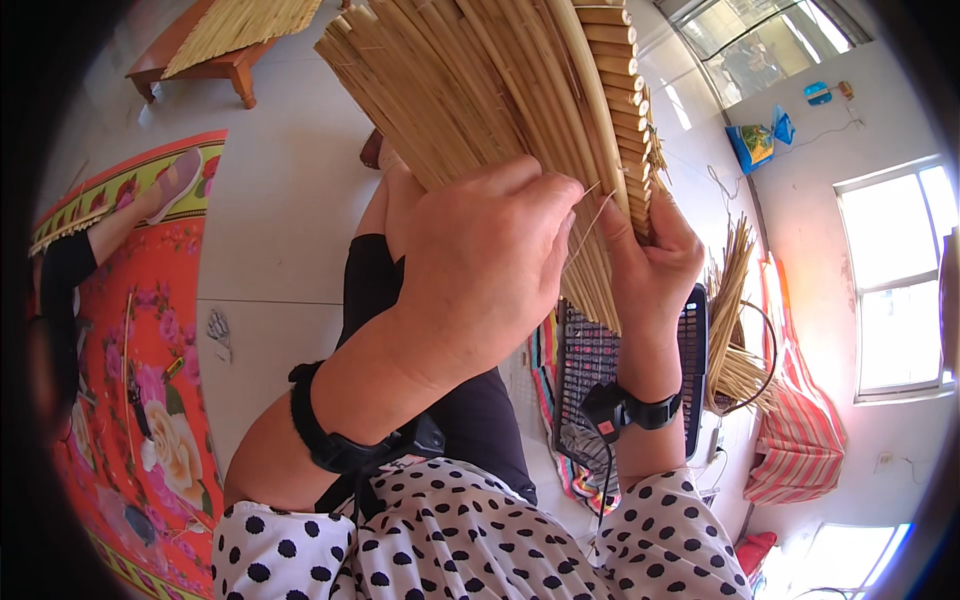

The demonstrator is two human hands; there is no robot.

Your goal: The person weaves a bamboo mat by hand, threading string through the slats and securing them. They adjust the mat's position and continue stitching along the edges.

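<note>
A panel of straw-coloured reed stalks (470, 90) laid side by side fills the upper middle. Along its right edge runs a thicker stalk beside a row of round cut ends (628, 110). My left hand (490, 240) is closed against the front of the panel, its thumb and finger pinching a thin, light thread (585, 232) close to that edge. On the right edge, my right hand (655, 245) grips the panel, thumb on the front and fingers around the side. Part of those fingers is hidden behind the stalks. Both wrists wear black straps.
A dark plastic crate (590, 345) sits below my right hand, beside a bundle of loose reeds (735, 340) and a striped cloth (800, 440). Another reed panel (240, 30) lies on a low wooden bench (205, 70). Another person's leg (125, 220) rests over a red floral mat (165, 330).
</note>
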